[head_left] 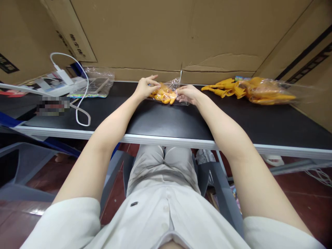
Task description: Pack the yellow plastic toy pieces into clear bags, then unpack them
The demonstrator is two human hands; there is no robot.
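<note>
A clear plastic bag [184, 102] with several orange-yellow plastic pieces [166, 94] in it lies near the back of the black tabletop, between my hands. My left hand [145, 88] is at the bag's left side, thumb and a finger closed on it while another finger sticks out. At the right side, my right hand [188, 94] has its fingers curled in and pinched on the film. Further right is a larger clear bag [269, 91] of similar orange pieces, and loose orange-yellow pieces [225, 88] stick out at its left end.
On the left stand a white power strip [68, 86] with a plug and a looping white cable [86, 117], beside a flat clear packet [97, 86]. Cardboard [155, 34] walls the back. A pale metal edge [166, 140] runs along the table [166, 121] front.
</note>
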